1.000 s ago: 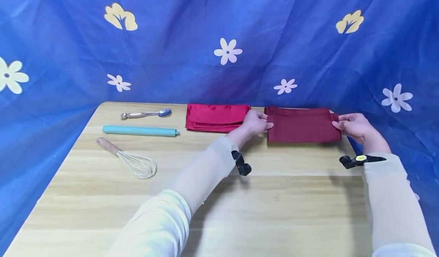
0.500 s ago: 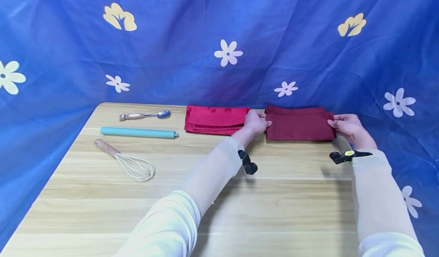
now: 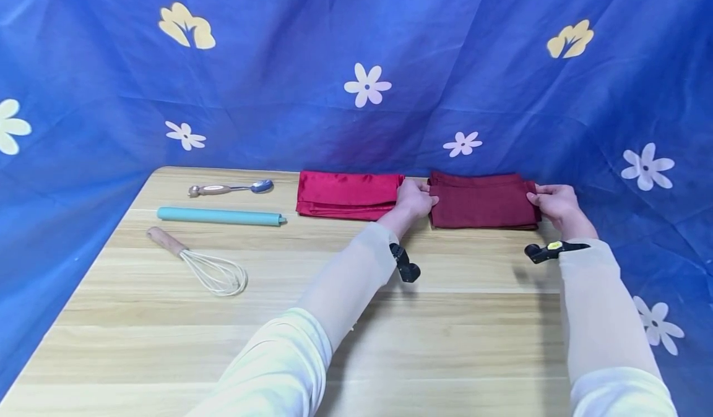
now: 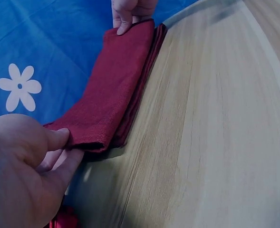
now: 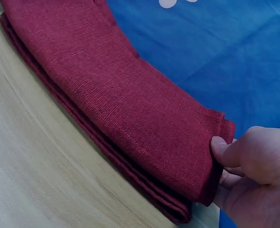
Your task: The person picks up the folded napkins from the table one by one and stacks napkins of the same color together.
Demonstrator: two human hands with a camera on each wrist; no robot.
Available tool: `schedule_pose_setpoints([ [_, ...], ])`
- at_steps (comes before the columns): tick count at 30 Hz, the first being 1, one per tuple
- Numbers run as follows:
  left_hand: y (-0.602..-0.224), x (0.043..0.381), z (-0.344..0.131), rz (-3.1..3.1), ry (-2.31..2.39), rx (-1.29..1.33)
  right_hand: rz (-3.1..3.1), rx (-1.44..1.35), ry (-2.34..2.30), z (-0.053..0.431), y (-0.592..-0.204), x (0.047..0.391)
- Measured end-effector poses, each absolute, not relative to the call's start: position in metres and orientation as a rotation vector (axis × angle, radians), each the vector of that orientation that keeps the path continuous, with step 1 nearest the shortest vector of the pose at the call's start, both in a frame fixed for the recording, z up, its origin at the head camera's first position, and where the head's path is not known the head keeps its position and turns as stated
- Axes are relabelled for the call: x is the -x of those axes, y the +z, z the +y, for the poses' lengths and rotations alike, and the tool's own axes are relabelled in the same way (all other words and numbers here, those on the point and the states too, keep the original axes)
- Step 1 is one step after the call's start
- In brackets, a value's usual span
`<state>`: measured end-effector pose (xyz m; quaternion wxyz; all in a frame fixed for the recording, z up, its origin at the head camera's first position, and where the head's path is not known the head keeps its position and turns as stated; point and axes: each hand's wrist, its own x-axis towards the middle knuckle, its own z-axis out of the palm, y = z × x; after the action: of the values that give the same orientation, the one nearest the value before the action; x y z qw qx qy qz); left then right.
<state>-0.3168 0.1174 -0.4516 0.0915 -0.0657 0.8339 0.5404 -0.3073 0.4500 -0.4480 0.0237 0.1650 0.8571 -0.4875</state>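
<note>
A folded dark red cloth lies at the back right of the table. My left hand pinches its left end, thumb on top and fingers beneath, as the left wrist view shows. At the opposite end my right hand pinches the corner the same way, with the thumb pressing the upper layer. Several folded layers show along the cloth's front edge in the right wrist view. A brighter, shiny red folded cloth lies just left, its right edge partly behind my left hand.
On the left of the wooden table lie a spoon with a decorated handle, a turquoise rod with a small tip, and a whisk. A blue flowered curtain hangs along the back and sides.
The front edge of the dark red cloth has come down closer to the table. My right hand has moved left along with its right end; my left hand stays nearly in place.
</note>
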Motion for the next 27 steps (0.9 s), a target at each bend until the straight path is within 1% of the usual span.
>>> schedule_pose_setpoints([
  [12,-0.461,0.321,0.114,2.523,1.544,0.15,2.765,-0.57,-1.297,0.453,-0.462,0.31],
  [20,-0.466,0.324,0.111,2.408,1.7,0.135,2.787,-0.545,-1.294,0.453,-0.461,0.307],
  [27,-0.468,0.324,0.115,2.317,1.78,0.14,2.735,-0.685,-1.337,0.455,-0.468,0.307],
])
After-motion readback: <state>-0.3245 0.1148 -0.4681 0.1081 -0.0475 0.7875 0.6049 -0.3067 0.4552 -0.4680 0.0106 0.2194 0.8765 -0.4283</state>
